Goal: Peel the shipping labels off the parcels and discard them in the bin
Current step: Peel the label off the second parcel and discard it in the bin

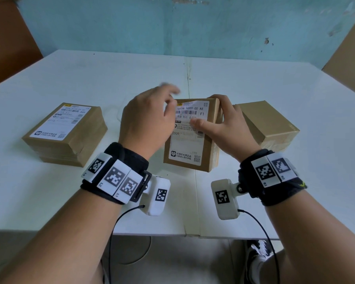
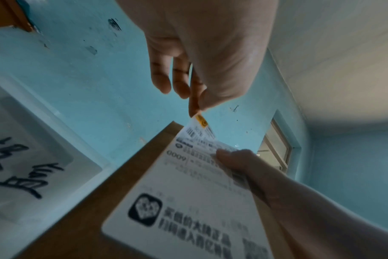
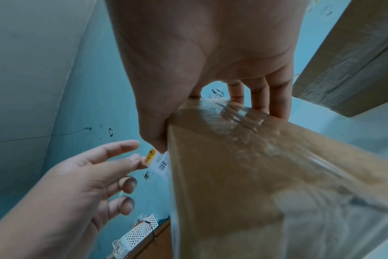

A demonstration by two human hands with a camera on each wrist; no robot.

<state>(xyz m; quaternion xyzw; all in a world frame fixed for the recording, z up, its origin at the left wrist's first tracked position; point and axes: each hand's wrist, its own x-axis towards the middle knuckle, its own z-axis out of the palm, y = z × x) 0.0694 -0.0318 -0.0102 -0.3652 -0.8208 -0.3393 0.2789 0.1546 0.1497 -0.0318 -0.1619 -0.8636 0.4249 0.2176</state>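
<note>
Three brown parcels lie on the white table (image 1: 254, 83). My right hand (image 1: 223, 121) grips the middle parcel (image 1: 210, 144) by its right side and holds it tilted up, with the thumb pressed on its white shipping label (image 1: 184, 144). My left hand (image 1: 150, 117) pinches that label's top left corner, the one with the yellow mark (image 2: 200, 121), which is lifted off the cardboard. The right wrist view shows the left hand's fingertips (image 3: 139, 160) on that corner and tape over the parcel's side (image 3: 255, 166). The left parcel (image 1: 66, 132) carries a label; the right parcel (image 1: 268, 121) shows none.
Large cardboard sheets lean at the back left (image 1: 8, 37) and back right (image 1: 348, 58) against the blue wall. A white container with black handwriting (image 2: 22, 157) shows in the left wrist view. A shoe (image 1: 258, 255) stands under the table's front edge.
</note>
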